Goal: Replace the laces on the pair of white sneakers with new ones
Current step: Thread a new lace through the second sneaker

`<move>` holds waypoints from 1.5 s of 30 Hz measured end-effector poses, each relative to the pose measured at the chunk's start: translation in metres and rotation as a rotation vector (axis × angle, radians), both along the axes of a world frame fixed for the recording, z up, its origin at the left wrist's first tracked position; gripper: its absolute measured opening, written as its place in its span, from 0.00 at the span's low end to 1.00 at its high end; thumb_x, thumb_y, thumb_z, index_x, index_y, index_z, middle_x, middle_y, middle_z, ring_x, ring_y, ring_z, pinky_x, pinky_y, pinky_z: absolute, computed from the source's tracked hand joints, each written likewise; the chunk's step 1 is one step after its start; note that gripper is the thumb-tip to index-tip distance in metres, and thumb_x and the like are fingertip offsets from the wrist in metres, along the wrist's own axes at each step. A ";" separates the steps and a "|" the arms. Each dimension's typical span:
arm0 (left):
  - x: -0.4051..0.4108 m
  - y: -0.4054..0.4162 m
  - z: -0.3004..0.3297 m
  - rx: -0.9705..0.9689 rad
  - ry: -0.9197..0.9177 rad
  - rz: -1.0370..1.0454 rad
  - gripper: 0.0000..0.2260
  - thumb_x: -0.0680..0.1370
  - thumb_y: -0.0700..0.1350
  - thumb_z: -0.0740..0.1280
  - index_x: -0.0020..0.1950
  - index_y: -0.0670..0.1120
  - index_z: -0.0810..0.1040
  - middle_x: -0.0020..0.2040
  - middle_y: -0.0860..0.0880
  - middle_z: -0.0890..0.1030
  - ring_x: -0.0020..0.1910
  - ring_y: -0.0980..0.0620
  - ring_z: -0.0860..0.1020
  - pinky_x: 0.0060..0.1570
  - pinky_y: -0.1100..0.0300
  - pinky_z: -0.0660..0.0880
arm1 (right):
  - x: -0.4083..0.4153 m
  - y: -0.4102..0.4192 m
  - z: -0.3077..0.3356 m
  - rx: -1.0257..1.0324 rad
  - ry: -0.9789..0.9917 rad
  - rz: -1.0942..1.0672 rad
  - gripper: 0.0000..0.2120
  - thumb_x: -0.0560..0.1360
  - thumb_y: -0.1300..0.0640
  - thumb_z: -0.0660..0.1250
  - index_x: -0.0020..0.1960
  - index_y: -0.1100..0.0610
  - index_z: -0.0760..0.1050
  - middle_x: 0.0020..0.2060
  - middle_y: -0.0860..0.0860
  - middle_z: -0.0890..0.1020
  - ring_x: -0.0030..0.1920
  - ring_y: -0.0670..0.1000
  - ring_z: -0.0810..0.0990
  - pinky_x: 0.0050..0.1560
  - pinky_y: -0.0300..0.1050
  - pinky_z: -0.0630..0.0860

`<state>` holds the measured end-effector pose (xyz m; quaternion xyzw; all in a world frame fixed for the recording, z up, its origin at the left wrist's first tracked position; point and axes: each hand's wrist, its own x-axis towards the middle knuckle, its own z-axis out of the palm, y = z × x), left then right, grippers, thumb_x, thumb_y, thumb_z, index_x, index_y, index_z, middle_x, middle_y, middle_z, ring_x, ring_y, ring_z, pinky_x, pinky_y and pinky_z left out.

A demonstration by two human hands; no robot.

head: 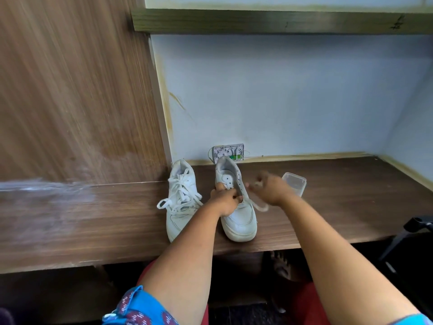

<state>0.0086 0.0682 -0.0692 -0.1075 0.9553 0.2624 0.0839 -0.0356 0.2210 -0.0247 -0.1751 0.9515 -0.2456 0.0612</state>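
Observation:
Two white sneakers stand side by side on the wooden desk (93, 214), toes toward me. The left sneaker (181, 200) still carries its white lace, loosely tied with loops hanging to its left. The right sneaker (236, 207) shows bare eyelets along its upper part. My left hand (225, 199) grips the right sneaker's eyelet flap and tongue. My right hand (269, 187), blurred, pinches a white lace (259, 205) that runs from the sneaker's lower eyelets and loops onto the desk to the right.
A clear plastic container (294, 182) lies just right of my right hand. A small white wall box (228, 152) with a green part sits behind the sneakers. A wooden panel (70, 90) rises on the left. A dark chair part (410, 233) stands at the right edge.

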 end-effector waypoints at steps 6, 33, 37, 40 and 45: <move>0.000 0.001 0.001 0.011 0.006 0.017 0.16 0.82 0.57 0.56 0.63 0.50 0.75 0.67 0.43 0.60 0.67 0.41 0.62 0.70 0.48 0.61 | 0.000 -0.005 -0.012 0.139 -0.059 0.179 0.15 0.79 0.49 0.62 0.56 0.59 0.78 0.52 0.56 0.81 0.53 0.55 0.77 0.48 0.45 0.71; 0.083 -0.076 0.137 0.982 0.430 0.239 0.13 0.78 0.47 0.67 0.32 0.48 0.78 0.31 0.53 0.79 0.38 0.53 0.76 0.42 0.57 0.69 | -0.014 0.023 0.007 -0.037 -0.053 -0.160 0.25 0.79 0.42 0.60 0.65 0.61 0.71 0.63 0.58 0.76 0.63 0.58 0.73 0.51 0.43 0.65; 0.104 -0.082 0.165 1.190 0.639 0.215 0.08 0.78 0.46 0.65 0.39 0.50 0.75 0.31 0.55 0.75 0.37 0.55 0.76 0.42 0.59 0.68 | -0.008 0.017 0.019 -0.115 0.055 -0.147 0.22 0.79 0.43 0.60 0.60 0.61 0.73 0.57 0.60 0.78 0.57 0.60 0.75 0.47 0.44 0.66; 0.109 -0.077 0.170 1.206 0.670 0.172 0.12 0.77 0.49 0.66 0.33 0.50 0.75 0.33 0.54 0.75 0.37 0.56 0.75 0.43 0.59 0.69 | 0.001 0.009 0.025 -0.133 0.096 -0.118 0.20 0.79 0.43 0.61 0.60 0.59 0.74 0.57 0.59 0.79 0.57 0.59 0.76 0.49 0.47 0.70; 0.098 -0.050 0.157 1.128 0.607 0.165 0.10 0.80 0.46 0.65 0.39 0.47 0.75 0.32 0.53 0.74 0.31 0.54 0.70 0.33 0.63 0.71 | 0.019 -0.005 0.024 -0.064 0.156 0.123 0.10 0.78 0.51 0.63 0.49 0.56 0.79 0.44 0.54 0.82 0.50 0.57 0.79 0.45 0.47 0.72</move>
